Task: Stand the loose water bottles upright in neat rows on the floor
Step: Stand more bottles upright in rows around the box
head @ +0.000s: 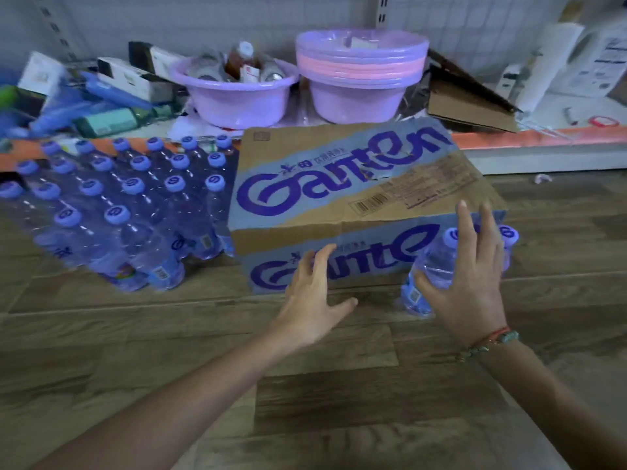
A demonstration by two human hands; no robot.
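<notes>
Head view
Left hand (314, 293): spread wide, fingers straight, holding nothing; fingertips are at the lower front face of the cardboard case, and I cannot tell if they touch it.
Right hand (470, 279): fingers extended and splayed, thumb reaching round the shoulder of a water bottle (429, 273); palm lies against that bottle. A beaded bracelet (488, 342) sits on the wrist.
Bottles at the right hand: two blue caps show, the second bottle (509, 237) mostly hidden behind the fingers; both stand upright on the floor at the case's right front corner.
Standing bottles (132, 212): a block of upright bottles in rows on the wooden floor (169, 334) left of the case, touching it; about twenty-two blue caps countable, though blur makes this uncertain.
Cardboard case (356, 198): one, closed, printed with large purple lettering, between the block and the two bottles.
Shelf behind: one purple basin (234, 96) holding bottles, one stack of basins (361, 72) beside it.
</notes>
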